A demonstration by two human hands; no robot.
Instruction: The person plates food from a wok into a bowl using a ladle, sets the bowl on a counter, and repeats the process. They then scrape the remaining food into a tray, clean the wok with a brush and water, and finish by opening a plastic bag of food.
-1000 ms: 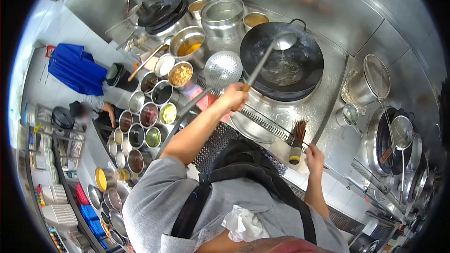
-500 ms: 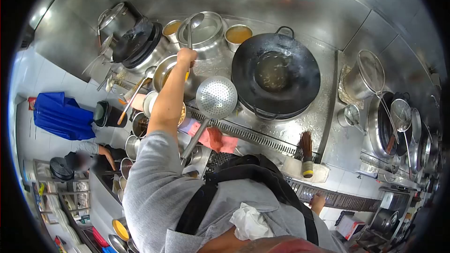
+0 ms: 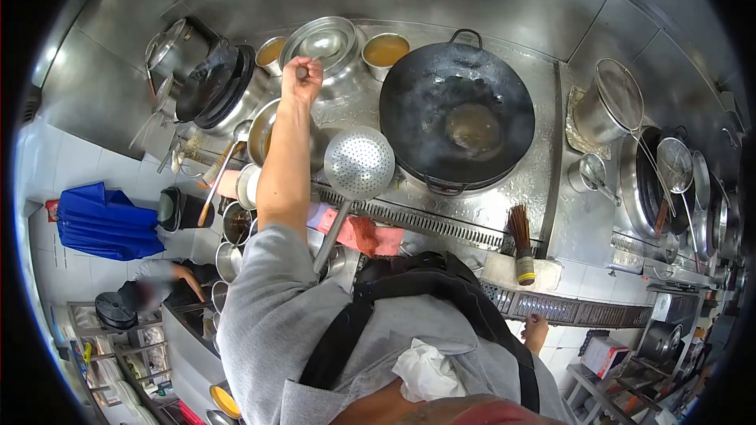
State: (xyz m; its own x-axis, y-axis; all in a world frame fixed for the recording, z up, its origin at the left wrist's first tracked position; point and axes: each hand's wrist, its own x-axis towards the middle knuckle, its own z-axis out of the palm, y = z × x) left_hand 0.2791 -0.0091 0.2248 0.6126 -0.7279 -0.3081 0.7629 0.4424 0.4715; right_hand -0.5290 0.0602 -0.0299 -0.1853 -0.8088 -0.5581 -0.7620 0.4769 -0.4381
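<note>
My left hand (image 3: 302,80) is closed around the handle of a ladle (image 3: 302,73), whose butt end points up at me. It is at the near rim of a steel pot (image 3: 352,59) of clear liquid; the ladle's bowl is mostly hidden by the hand. To its right sits a large black wok (image 3: 417,130) with a small pool of liquid and steam. A perforated skimmer (image 3: 360,162) lies below the wok's left side. My right hand (image 3: 535,332) hangs low by my side, fingers loosely bent and apart, with nothing visible in it.
Containers of orange-brown liquid (image 3: 386,50) flank the pot. A bamboo brush (image 3: 521,245) lies at the stove's front edge near a pink cloth (image 3: 382,238). More woks (image 3: 206,88) stand at left, and strainers (image 3: 619,93) at right. Another person (image 3: 161,271) works at far left.
My left hand has moved slightly forward and the ladle has tipped upright, its bowl dropping toward the pot. The wok's liquid looks shifted rightward, with more steam. My view has shifted slightly.
</note>
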